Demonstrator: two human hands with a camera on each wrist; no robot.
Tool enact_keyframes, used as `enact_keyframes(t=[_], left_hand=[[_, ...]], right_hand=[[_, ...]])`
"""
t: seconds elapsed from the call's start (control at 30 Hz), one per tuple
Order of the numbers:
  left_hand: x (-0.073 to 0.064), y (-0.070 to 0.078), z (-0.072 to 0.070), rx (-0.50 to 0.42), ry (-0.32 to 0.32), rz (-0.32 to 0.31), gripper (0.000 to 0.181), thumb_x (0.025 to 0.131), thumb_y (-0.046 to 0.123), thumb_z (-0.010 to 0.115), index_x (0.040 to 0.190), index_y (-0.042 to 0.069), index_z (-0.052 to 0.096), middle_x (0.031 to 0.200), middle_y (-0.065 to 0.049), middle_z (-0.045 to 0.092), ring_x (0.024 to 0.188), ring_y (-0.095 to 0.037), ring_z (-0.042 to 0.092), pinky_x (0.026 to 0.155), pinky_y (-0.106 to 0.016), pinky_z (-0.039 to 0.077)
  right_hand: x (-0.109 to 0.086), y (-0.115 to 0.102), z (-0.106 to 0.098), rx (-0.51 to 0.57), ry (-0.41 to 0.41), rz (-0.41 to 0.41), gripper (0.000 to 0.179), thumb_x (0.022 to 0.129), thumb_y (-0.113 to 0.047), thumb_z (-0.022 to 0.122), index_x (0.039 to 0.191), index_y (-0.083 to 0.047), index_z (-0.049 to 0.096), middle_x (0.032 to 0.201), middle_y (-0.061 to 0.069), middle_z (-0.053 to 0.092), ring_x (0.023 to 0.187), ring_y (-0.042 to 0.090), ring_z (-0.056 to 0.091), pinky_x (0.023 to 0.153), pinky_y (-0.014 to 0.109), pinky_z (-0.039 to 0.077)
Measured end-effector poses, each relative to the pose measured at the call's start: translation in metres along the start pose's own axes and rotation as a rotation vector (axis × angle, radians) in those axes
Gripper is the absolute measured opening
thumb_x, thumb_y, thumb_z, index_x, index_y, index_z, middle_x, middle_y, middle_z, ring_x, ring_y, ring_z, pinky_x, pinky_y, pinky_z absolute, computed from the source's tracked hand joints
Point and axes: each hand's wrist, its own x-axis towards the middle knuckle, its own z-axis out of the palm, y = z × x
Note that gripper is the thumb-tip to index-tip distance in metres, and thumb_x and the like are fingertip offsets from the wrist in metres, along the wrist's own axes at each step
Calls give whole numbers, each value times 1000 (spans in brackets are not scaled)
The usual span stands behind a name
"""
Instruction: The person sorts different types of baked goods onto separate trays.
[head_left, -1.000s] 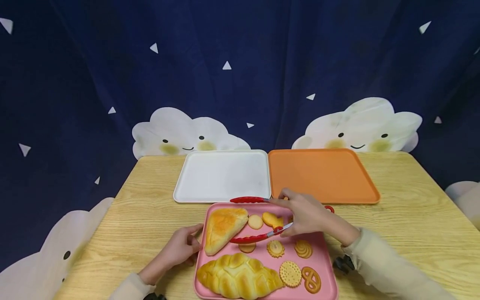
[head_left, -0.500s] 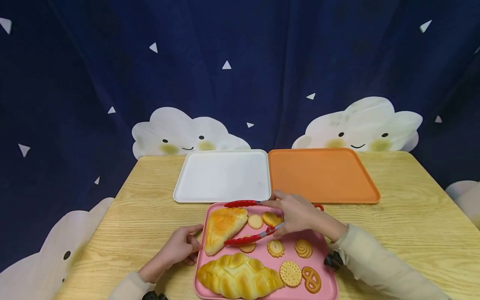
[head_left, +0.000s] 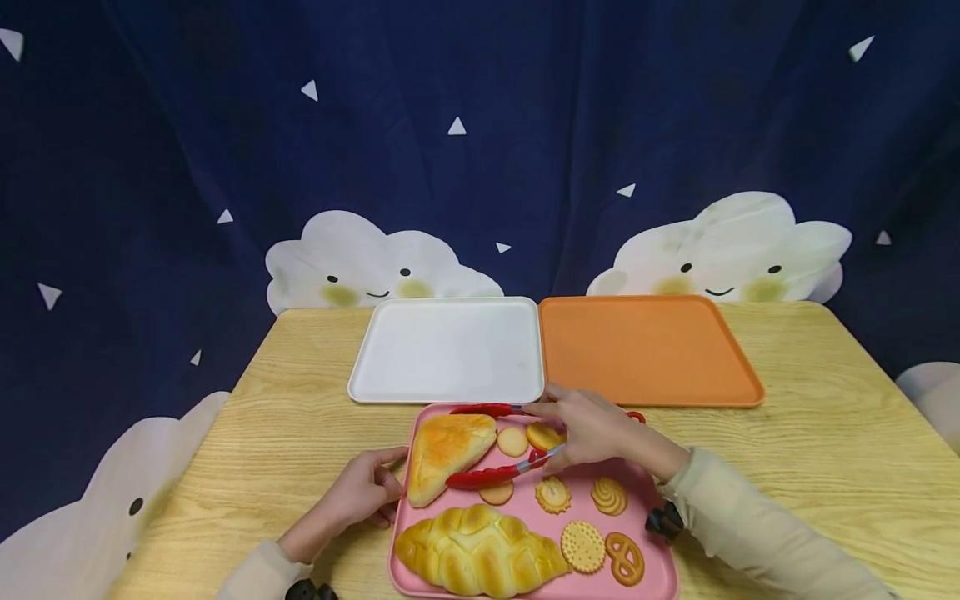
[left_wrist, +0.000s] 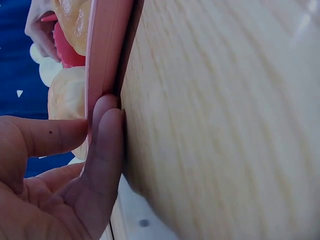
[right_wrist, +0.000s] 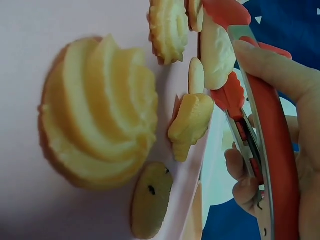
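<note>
My right hand grips red-and-metal tongs whose arms are spread apart. One red tip lies behind the triangular pastry, the other in front of its right part; the pastry rests on the pink tray. At the tray's left edge, my left hand pinches the rim, thumb on top and fingers against the outer side in the left wrist view. A braided loaf lies in the front of the tray. Nearby are a swirl cookie, a round cookie and a fish-shaped cookie, partly hidden by the right hand.
Behind the pink tray, a white tray and an orange tray stand side by side on the wooden table. A pretzel and a dotted round cracker lie at the pink tray's front right.
My right hand has carried the tongs a little left, bringing the tips to both sides of the triangular pastry. The left hand has stayed at the tray's edge.
</note>
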Motion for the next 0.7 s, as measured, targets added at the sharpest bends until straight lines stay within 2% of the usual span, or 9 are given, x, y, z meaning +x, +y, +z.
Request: enact_keyframes(t=[0.43,0.7], left_hand=[[0,4,-1,7,3,-11,58,79,-7,51,133,-14,33,64,-9,61,49,-19,58,41,-33,50],[-1,1,0,-10,-5,5,57,80,-7,51,133,-14,32,64,-11,62,48,-18,57,41,-33,50]], right_hand=[[-8,-3,-10,-14,67,-5,72,59,-46,80,120,-13,62,96,-2,51,62,9,42,50,21,35],[-14,1,-15,-38,102,11,71,60,-46,80,120,-12,62,94,-3,50,56,5,40,49,20,36]])
